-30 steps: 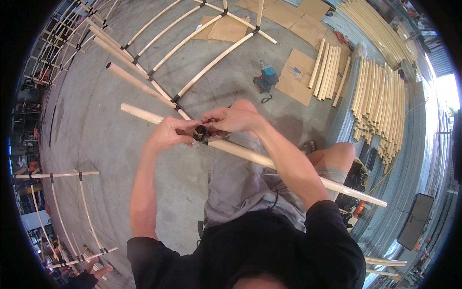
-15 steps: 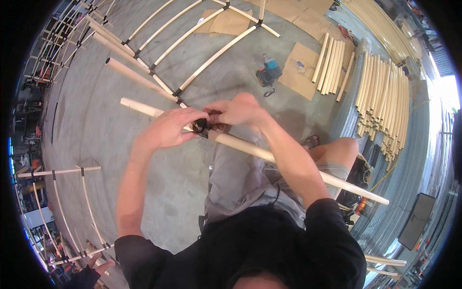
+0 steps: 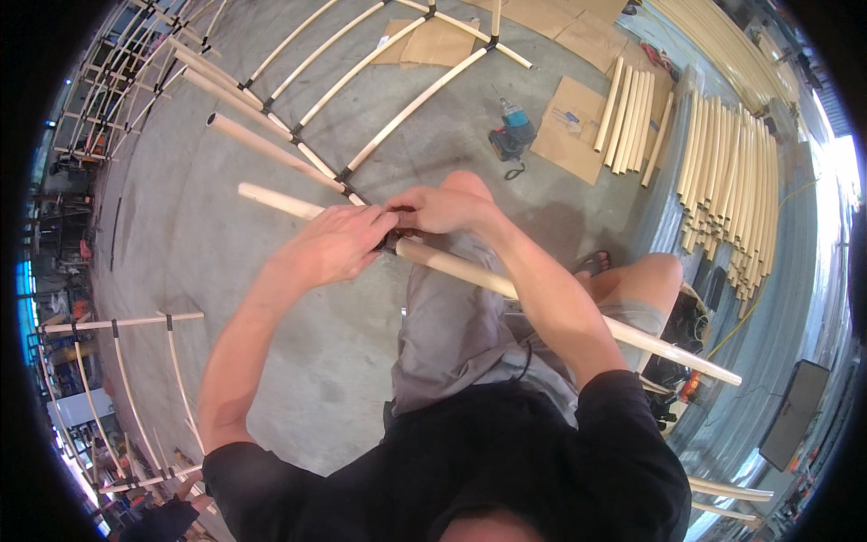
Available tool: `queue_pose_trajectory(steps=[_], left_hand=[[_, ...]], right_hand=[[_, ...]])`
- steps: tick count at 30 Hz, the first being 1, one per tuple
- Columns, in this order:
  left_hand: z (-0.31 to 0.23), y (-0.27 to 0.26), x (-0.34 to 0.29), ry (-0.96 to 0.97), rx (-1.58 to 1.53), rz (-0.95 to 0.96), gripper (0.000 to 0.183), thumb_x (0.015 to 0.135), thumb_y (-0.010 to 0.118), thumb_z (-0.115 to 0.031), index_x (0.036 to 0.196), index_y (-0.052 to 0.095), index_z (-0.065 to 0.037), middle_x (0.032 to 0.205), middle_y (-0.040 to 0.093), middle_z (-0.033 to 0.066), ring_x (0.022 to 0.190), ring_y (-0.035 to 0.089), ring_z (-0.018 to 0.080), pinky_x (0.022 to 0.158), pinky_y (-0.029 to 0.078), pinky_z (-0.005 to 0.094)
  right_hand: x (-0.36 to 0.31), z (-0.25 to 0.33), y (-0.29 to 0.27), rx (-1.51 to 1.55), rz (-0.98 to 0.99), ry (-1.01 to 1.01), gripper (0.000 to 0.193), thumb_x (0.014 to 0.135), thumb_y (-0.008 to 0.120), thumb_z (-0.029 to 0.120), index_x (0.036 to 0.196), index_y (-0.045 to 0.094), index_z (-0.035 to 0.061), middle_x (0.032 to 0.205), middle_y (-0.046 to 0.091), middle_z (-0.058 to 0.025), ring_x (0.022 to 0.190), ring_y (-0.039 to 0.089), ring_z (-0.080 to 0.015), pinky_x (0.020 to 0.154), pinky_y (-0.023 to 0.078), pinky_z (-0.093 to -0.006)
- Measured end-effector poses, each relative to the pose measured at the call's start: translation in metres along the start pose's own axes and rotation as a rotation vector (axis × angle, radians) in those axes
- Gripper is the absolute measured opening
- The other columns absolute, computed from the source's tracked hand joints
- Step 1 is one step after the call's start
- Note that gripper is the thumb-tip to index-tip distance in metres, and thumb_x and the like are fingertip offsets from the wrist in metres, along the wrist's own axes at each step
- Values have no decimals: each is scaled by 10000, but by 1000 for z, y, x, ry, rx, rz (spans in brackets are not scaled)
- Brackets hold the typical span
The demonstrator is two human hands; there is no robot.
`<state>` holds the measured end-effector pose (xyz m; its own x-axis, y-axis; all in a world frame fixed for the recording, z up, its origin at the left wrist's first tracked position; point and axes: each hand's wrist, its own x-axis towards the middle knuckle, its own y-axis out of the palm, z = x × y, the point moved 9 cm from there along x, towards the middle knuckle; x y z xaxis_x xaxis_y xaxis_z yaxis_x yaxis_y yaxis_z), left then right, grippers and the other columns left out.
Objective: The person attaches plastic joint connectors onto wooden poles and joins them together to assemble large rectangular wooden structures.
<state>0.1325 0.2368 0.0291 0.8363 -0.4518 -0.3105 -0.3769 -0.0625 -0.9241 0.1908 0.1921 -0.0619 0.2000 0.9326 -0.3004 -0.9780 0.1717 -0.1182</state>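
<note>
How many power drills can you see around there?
1: the blue-and-black power drill on the floor, ahead and to the right of the right hand, just left of a cardboard sheet. More could be hidden in clutter at the edges.

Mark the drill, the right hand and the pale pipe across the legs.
Drill (image 3: 514,126): head view, its body.
Right hand (image 3: 434,210): head view, its back.
Pale pipe (image 3: 453,266): head view, stretch nearest the right hand.
</note>
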Motion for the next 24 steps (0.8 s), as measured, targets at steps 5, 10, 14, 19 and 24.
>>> queue_pose_trajectory(steps=[5, 10, 14, 19, 24], left_hand=[[5, 9, 2, -11, -1, 24, 537, 798, 728, -109, 1281, 495, -71, 1059, 615, 115, 1021, 610, 325, 852, 500, 453], [2, 4, 7, -11, -6, 36, 520, 792, 731, -104, 1255, 498, -66, 1006, 631, 122, 961, 625, 341, 812, 508, 464], [3, 5, 6, 9, 6, 30, 489, 786, 736, -105, 1218, 511, -65, 995, 632, 129, 941, 629, 348, 792, 510, 466], [0, 2, 14, 3, -12, 16, 446, 778, 739, -97, 1168, 528, -52, 962, 657, 152, 921, 636, 365, 770, 505, 477], [1, -2, 14, -9, -29, 60, 386, 770, 747, -94, 1073, 518, -22, 919, 663, 173, 878, 641, 391, 735, 502, 488]], right_hand=[[-5, 2, -1, 149, 36, -6, 171, 1028, 534, 209, 1064, 630, 73, 811, 588, 21, 770, 541, -90, 739, 451, -256], [-5, 1, -6, -93, -12, 22, 185, 1021, 534, 279, 1059, 643, 135, 779, 599, 23, 751, 552, -98, 724, 439, -249], [-31, 24, -15, -217, -53, 130, 197, 1012, 520, 335, 1073, 659, 209, 800, 651, 59, 771, 597, -86, 723, 439, -249], [-21, 14, -15, -193, -62, 91, 183, 997, 534, 336, 1090, 663, 246, 833, 689, 61, 799, 633, -69, 730, 447, -253], [-26, 19, -13, -167, -40, 41, 175, 1001, 524, 329, 1083, 644, 231, 862, 686, 58, 780, 632, -78, 713, 453, -268]])
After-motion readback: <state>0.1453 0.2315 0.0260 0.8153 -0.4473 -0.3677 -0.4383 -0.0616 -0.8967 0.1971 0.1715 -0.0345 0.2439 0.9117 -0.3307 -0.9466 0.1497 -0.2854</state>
